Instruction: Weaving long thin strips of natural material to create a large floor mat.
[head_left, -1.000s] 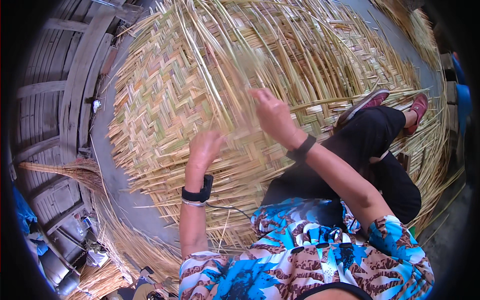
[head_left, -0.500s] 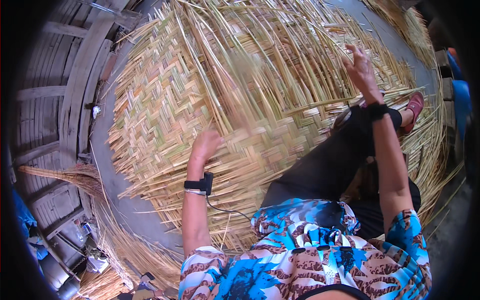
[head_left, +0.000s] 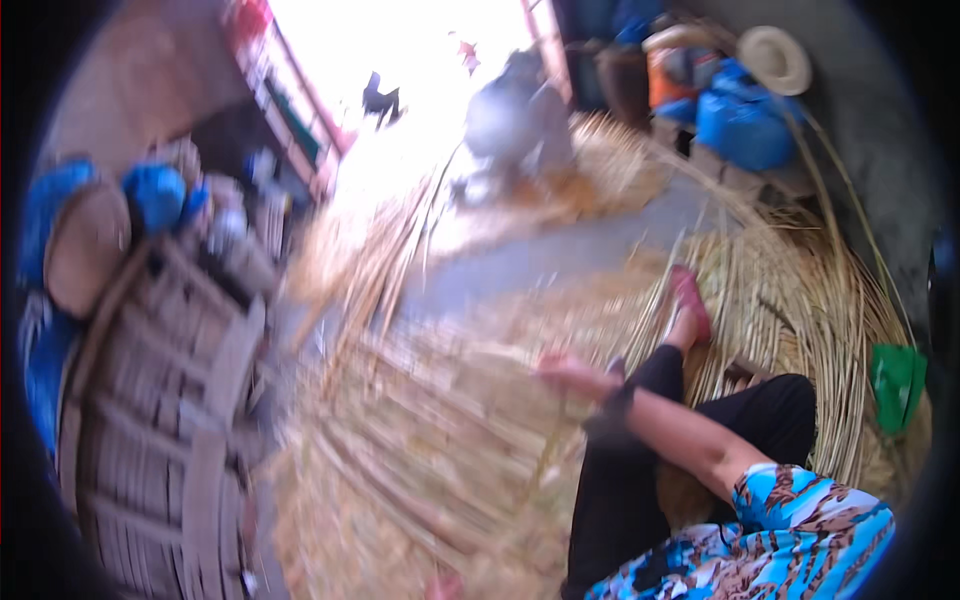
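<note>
My right hand (head_left: pixel 572 374) is blurred over the straw-coloured woven mat (head_left: pixel 450 470), beside my bent black-trousered leg; I cannot tell whether it holds anything. A small pinkish patch at the lower edge looks like my left hand (head_left: pixel 442 586), mostly out of view and smeared. Loose reed strips (head_left: pixel 365 455) lie across the mat, and more long strips (head_left: pixel 820 330) spread at the right, around my red shoe (head_left: pixel 690 305).
Weathered wooden frames (head_left: pixel 170 420) with blue bundles (head_left: pixel 50 230) stand at left. A blurred grey figure or heap (head_left: pixel 510 120) sits before a bright opening. Blue bags (head_left: pixel 740 125), a straw hat (head_left: pixel 775 60) and a green bag (head_left: pixel 895 385) line the right wall.
My view has swung up toward the bright opening, blurring the scene. My right hand has come back from the far right to beside my leg. My left hand has nearly left the frame.
</note>
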